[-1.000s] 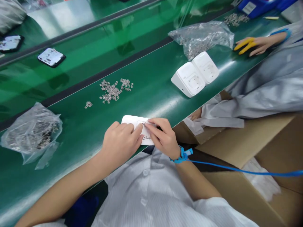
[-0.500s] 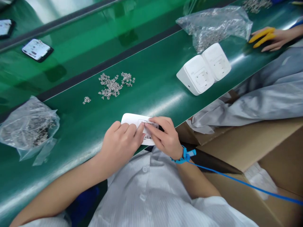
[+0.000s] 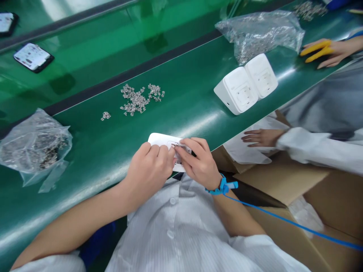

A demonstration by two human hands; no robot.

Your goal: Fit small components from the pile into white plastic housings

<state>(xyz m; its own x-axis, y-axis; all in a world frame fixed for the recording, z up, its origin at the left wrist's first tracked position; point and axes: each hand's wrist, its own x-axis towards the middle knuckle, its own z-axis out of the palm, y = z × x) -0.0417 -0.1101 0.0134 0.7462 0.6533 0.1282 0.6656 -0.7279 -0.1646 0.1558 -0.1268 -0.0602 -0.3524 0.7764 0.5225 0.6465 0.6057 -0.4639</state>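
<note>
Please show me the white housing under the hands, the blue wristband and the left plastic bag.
White housing [image 3: 159, 139]: head view, on its uncovered upper-left end.
Blue wristband [image 3: 224, 186]: head view, on its right-hand part.
Left plastic bag [image 3: 33, 145]: head view, about its middle.

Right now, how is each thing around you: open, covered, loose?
White case: partly covered
Left hand: fingers bent, touching the case
Right hand: fingers on the case
Shiny pieces: loose, scattered
Two white units: side by side
Left clear bag: crumpled, bits inside
Far clear bag: lying down, bits inside
Blue wrist strap: fastened around right wrist
Cardboard box: open
</note>
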